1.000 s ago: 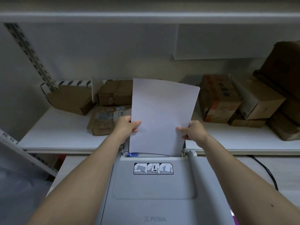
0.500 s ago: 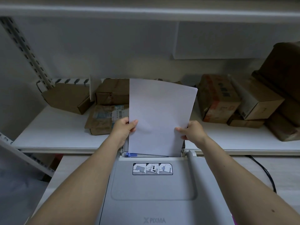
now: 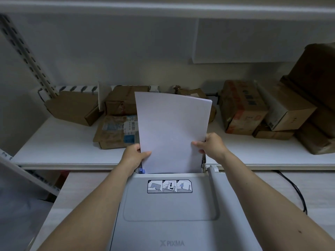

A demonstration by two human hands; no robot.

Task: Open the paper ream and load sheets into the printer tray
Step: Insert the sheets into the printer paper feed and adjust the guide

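A stack of white paper sheets point(image 3: 172, 127) stands nearly upright in the rear feed slot of the grey printer point(image 3: 170, 211), its lower edge hidden inside the slot. My left hand point(image 3: 135, 154) grips the stack's lower left edge, thumb on the front face. My right hand point(image 3: 211, 146) grips the lower right edge the same way. A blue paper guide point(image 3: 141, 171) shows at the slot's left end, just below my left hand. A loading diagram sticker point(image 3: 169, 186) sits on the printer lid. No paper ream wrapper is in view.
Behind the printer runs a white shelf point(image 3: 63, 142) with several brown cardboard boxes point(image 3: 241, 107) and parcels point(image 3: 116, 131). Another shelf hangs overhead. A black cable point(image 3: 297, 192) trails on the desk at right. A slotted metal rail point(image 3: 27, 55) rises at left.
The sheets have slid a little lower into the slot and shifted slightly left. Both hands kept their grip and followed the paper down.
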